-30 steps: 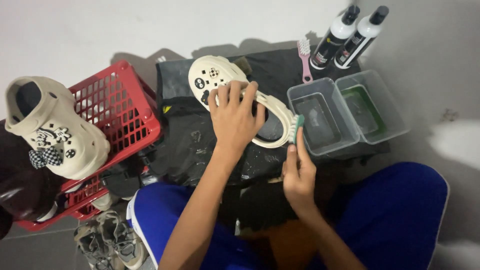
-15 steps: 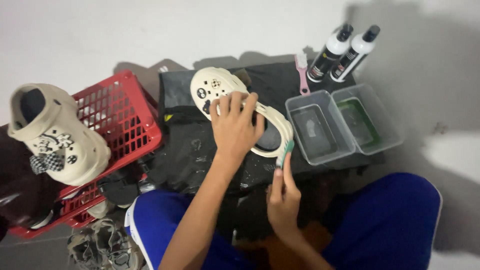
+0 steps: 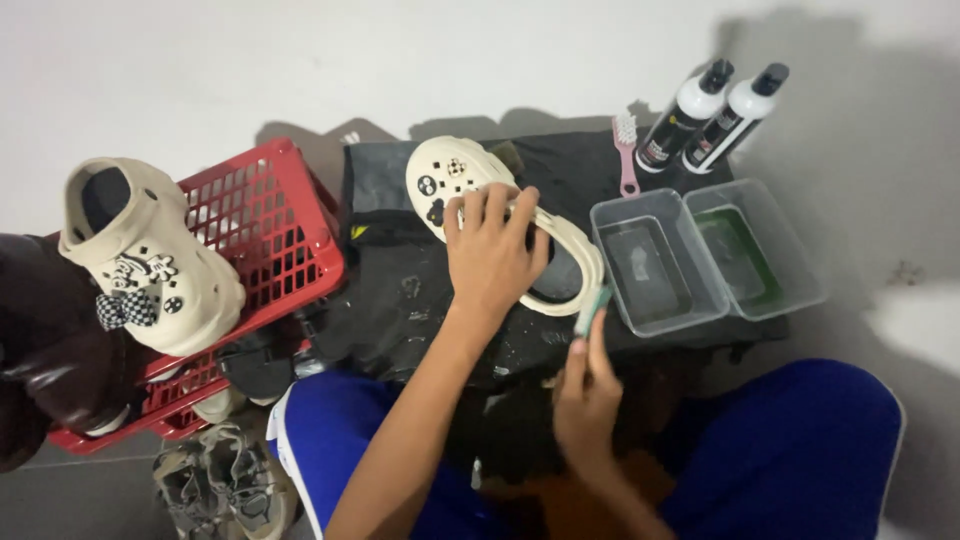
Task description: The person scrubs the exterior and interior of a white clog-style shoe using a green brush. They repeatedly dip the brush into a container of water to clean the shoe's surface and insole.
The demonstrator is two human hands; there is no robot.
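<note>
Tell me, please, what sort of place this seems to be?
Probably a makeshift shoe-cleaning spot on the floor: a cream clog on a dark cloth, two spray bottles, water tubs and a red basket of shoes.

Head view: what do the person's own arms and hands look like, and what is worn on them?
Both forearms are bare, with no sleeves in view. The left hand and right hand wear no gloves; no rings, watch or bracelets show. Blue trousers with a white side stripe cover the legs.
</note>
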